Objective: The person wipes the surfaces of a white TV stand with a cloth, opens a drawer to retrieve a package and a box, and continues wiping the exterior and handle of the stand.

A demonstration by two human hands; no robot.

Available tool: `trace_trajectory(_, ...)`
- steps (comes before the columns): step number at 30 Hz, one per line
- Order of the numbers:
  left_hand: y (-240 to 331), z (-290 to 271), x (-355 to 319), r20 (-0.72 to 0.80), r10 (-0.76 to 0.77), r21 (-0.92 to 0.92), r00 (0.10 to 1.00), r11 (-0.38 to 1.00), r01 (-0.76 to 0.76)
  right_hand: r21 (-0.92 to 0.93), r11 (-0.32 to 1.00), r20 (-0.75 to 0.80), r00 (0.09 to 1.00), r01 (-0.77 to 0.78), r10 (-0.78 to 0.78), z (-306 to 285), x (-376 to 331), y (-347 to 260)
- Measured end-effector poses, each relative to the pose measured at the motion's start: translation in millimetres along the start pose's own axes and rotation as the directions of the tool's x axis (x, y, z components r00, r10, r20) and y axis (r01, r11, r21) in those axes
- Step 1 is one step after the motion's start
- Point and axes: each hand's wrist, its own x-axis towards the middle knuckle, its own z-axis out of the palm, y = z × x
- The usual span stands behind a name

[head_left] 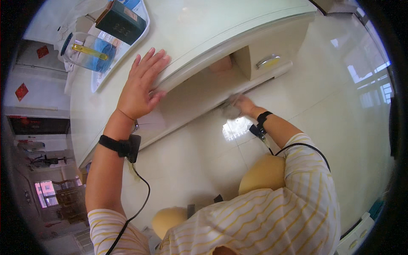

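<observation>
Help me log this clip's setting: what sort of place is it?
Probably a home living room: a cream cabinet with a handled drawer, glossy floor tiles, and a tray holding a glass jar.

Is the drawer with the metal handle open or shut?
Shut, it seems: the drawer front sits flush with the cabinet, metal handle outward, no gap showing.

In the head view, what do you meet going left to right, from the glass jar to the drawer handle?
Glass jar → dark green box → left hand flat on the cabinet edge → right hand with a cloth → drawer handle.
</observation>
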Motion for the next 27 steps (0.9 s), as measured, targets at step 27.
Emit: trace_trajectory(27, 6.4, -7.0, 8.0, 0.071, -0.019, 0.074, 0.997, 0.997, 0.014, -0.163, 0.787, -0.739, 0.602, -0.595, 0.302, -190.8, -38.6, 146.3)
